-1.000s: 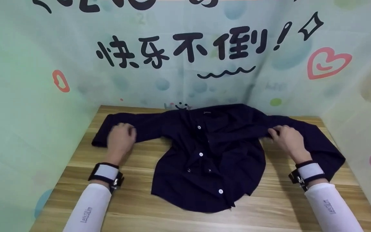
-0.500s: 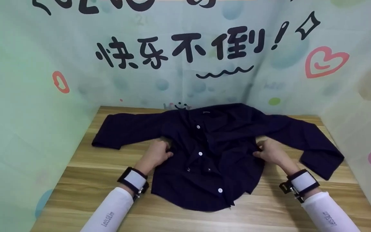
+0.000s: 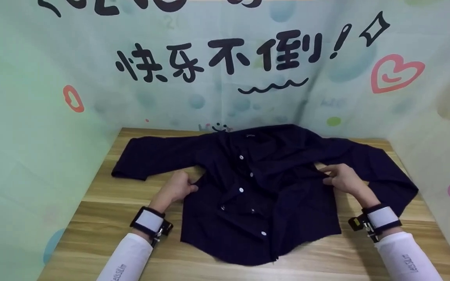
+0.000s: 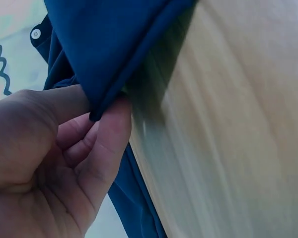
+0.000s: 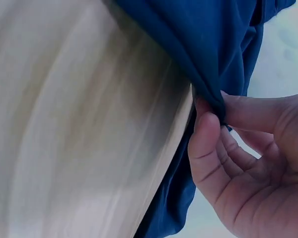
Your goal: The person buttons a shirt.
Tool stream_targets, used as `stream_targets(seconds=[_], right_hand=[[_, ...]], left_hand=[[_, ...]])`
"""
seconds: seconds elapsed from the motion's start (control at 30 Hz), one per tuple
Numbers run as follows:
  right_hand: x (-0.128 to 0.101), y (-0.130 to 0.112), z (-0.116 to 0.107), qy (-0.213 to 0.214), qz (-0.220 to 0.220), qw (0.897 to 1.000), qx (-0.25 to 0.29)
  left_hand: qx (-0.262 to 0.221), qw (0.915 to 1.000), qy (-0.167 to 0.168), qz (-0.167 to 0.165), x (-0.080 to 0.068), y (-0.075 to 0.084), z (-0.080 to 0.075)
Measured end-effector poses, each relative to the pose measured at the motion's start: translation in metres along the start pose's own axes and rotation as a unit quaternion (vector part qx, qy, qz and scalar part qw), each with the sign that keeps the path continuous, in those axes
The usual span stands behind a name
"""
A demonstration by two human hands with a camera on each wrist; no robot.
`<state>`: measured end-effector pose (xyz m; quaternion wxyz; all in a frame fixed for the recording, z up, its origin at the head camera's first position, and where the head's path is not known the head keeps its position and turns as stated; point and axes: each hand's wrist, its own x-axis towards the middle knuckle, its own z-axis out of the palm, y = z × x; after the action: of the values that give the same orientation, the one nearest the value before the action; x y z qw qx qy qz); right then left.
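The left hand [image 3: 178, 187] and right hand [image 3: 342, 178] each pinch a side edge of the dark button-up shirt [image 3: 256, 203]. It lies mid-frame on the wooden table [image 3: 104, 230], collar toward the top.

Left hand [image 3: 178, 187] pinching, right hand [image 3: 342, 178] pinching (thumb against fingers), forearms converging

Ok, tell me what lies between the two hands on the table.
In the head view, the dark shirt spans the stretch: its buttoned front lies on the wooden table between the left hand and right hand, each pinching a side edge.
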<state>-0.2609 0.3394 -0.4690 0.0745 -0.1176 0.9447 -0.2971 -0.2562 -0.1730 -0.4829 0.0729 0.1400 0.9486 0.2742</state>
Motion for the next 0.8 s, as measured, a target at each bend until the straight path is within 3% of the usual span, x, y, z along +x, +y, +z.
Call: stream_targets(seconds=[0.2,0.3,0.4,0.53,0.6,0.73,0.8], right_hand=[[-0.004,-0.001,-0.001,-0.078,0.034,0.996,-0.011],[-0.004,-0.006,0.000,-0.085,0.043,0.994,-0.049],[-0.002,-0.014,0.001,-0.055,0.039,0.993,-0.093],[0.003,-0.033,0.008,0.023,-0.010,0.994,-0.107],[0.010,-0.048,0.013,0.060,-0.056,0.992,-0.100],[0.032,-0.083,0.027,0.082,-0.147,0.982,-0.081],[0.044,-0.102,0.037,0.075,-0.168,0.980,-0.071]], left_hand=[[-0.024,0.9976,-0.058,-0.030,-0.004,0.002,-0.002],[0.007,0.9988,-0.038,-0.031,-0.003,0.003,-0.004],[0.037,0.9992,0.017,-0.002,-0.002,0.006,-0.007],[0.049,0.9919,0.101,0.060,0.000,0.015,-0.011],[0.054,0.9875,0.119,0.087,0.002,0.022,-0.010],[0.093,0.9829,0.096,0.127,0.008,0.034,0.000],[0.112,0.9811,0.071,0.141,0.011,0.037,0.007]])
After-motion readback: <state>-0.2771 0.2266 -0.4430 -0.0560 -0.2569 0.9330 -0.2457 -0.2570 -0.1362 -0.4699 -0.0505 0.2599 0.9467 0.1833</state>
